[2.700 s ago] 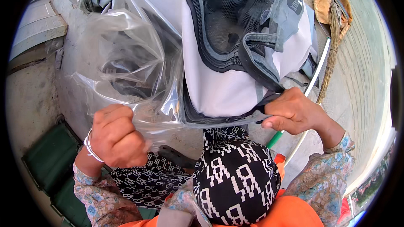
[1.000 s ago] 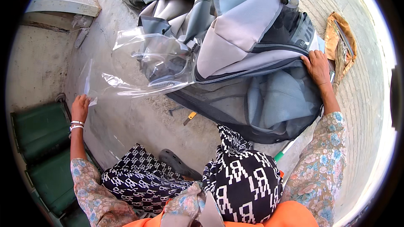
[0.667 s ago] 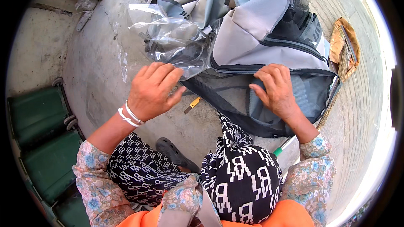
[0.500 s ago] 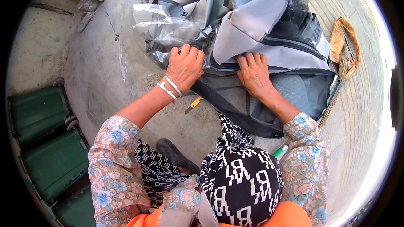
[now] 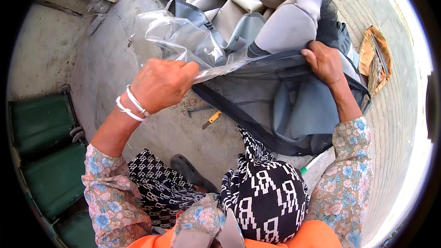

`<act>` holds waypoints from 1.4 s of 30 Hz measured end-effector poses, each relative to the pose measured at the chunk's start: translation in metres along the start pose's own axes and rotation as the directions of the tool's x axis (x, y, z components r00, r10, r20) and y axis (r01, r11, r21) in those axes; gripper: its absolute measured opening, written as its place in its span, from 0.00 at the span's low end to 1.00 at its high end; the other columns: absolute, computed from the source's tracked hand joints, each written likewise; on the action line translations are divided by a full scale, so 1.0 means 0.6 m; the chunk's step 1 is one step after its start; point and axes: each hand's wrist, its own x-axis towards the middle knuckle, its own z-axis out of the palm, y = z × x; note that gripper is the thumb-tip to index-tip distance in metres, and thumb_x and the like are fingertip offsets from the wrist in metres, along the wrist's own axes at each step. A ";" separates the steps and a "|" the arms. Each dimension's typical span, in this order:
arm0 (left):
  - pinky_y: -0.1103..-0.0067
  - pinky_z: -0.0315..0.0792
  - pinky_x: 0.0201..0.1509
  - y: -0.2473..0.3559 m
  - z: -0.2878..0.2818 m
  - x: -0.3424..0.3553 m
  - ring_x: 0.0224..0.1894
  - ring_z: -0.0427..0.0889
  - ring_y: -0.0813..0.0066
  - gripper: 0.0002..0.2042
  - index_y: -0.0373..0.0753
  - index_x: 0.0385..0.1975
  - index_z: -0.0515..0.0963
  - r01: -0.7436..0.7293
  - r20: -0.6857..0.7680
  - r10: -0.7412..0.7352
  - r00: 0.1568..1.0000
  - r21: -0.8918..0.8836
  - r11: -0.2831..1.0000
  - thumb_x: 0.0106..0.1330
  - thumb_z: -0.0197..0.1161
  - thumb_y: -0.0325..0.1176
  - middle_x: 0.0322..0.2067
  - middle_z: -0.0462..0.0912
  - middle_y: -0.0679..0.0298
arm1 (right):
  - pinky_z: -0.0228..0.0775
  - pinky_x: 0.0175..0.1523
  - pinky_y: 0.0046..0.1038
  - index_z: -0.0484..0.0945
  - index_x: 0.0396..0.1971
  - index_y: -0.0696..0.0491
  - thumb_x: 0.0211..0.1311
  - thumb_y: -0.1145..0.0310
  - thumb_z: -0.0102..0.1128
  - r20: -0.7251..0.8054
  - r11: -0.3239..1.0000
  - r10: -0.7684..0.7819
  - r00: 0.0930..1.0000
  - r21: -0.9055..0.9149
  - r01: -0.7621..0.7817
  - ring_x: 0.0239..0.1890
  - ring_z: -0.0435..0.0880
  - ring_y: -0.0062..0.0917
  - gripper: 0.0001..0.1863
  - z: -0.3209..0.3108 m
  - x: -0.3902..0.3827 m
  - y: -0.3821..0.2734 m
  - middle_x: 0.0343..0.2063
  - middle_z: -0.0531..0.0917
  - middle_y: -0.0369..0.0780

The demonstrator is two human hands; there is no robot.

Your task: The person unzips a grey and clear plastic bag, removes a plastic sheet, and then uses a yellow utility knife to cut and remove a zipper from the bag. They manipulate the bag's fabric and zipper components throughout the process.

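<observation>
Clear plastic sheeting (image 5: 183, 41) is bunching at about eleven o'clock from the picture's centre, draped over the upper left part of a grey fabric bag (image 5: 275, 23) that is lying on the concrete floor (image 5: 105, 64). The left hand (image 5: 161, 85) is gripping the sheet's lower edge, its fingers (image 5: 188, 66) curled together and clamped on the film, which is stretching taut toward one o'clock. The right hand (image 5: 324, 62), at two o'clock, is pinching the bag's dark mesh panel (image 5: 275, 78), fingers closed on its upper hem and lifting it.

Judging from the tension, the thin film is risking a tear where it is catching on the bag's folds, and a harder pull could drag the bag instead of freeing the sheet. The mesh is looking delicate too; a sharp tug could rip it at the seam. A small yellow-handled tool (image 5: 212, 118) is lying on the floor just below the bag's edge, at six o'clock from the left hand, and could be snagging either material or getting swept aside. A dark sandal (image 5: 190, 172) is resting nearby, close enough to trap the sheet's slack.
</observation>
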 end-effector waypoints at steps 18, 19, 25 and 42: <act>0.69 0.68 0.38 -0.099 0.058 -0.175 0.35 0.75 0.59 0.09 0.39 0.34 0.73 0.344 -0.040 -0.341 0.939 0.118 0.932 0.56 0.64 0.29 0.30 0.76 0.59 | 0.66 0.43 0.36 0.76 0.29 0.55 0.57 0.74 0.63 -0.296 0.984 0.165 0.941 -0.017 -0.178 0.36 0.73 0.37 0.04 0.045 -0.044 -0.072 0.32 0.76 0.43; 0.69 0.67 0.41 -0.069 0.052 -0.147 0.37 0.75 0.60 0.10 0.39 0.35 0.74 0.336 -0.067 -0.330 0.942 0.113 0.935 0.55 0.65 0.29 0.32 0.76 0.60 | 0.65 0.43 0.36 0.76 0.31 0.55 0.53 0.76 0.66 -0.301 0.993 0.107 0.948 0.075 -0.089 0.36 0.74 0.37 0.07 0.030 -0.045 -0.118 0.32 0.76 0.41; 0.73 0.67 0.43 0.052 0.115 -0.006 0.38 0.74 0.65 0.18 0.38 0.37 0.73 0.172 -0.189 -0.160 0.969 0.048 0.984 0.49 0.72 0.36 0.32 0.73 0.61 | 0.47 0.72 0.47 0.76 0.47 0.52 0.56 0.55 0.65 -0.177 0.991 -0.131 0.976 0.008 0.134 0.65 0.67 0.34 0.22 0.098 0.021 -0.231 0.48 0.77 0.39; 0.65 0.71 0.34 0.083 0.171 0.162 0.32 0.76 0.56 0.16 0.37 0.23 0.75 0.165 -0.356 -0.261 0.897 -0.279 0.946 0.53 0.72 0.42 0.27 0.74 0.58 | 0.56 0.32 0.33 0.74 0.14 0.53 0.65 0.58 0.60 -0.348 0.950 0.125 0.929 0.313 -0.010 0.20 0.70 0.32 0.21 0.077 0.111 -0.129 0.12 0.70 0.37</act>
